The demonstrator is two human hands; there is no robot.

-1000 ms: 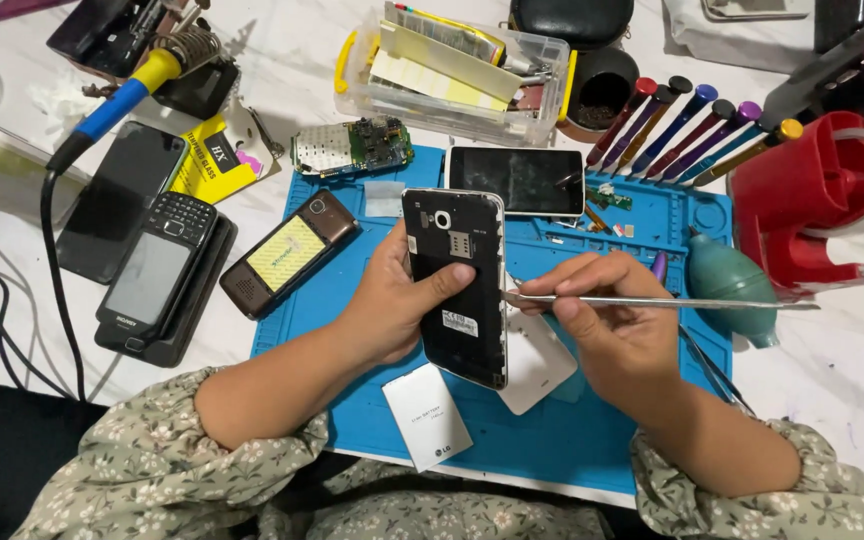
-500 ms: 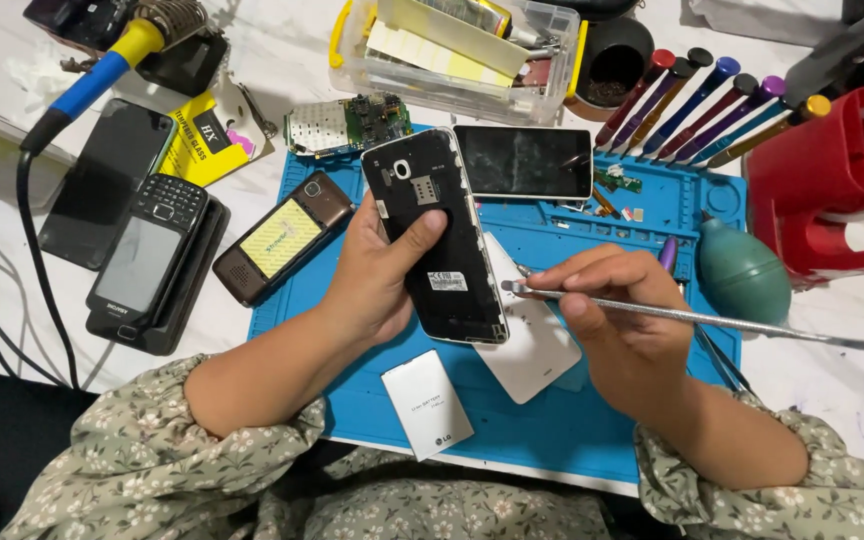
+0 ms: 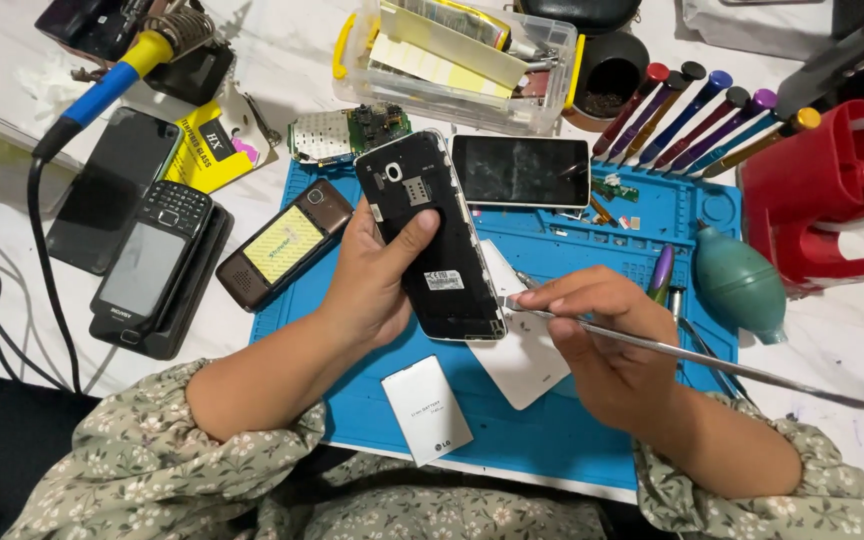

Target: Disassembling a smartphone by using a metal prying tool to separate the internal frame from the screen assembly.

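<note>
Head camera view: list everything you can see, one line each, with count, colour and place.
Open phone: 1, black, back cover off, in left hand.
Metal pry tool: 1, silver, in right hand, tip at the open phone's edge.
Repair mat: 1, blue, under the hands.
Battery: 1, white, near edge of the mat.
Brown phone: 1, mat's left edge.
Screen panel: 1, black, top of mat.
Screwdrivers: about seven, coloured caps, upper right.
Air blower: 1, teal, right.
Soldering iron: 1, blue and yellow, upper left.
Left hand: gripping.
Right hand: gripping.
</note>
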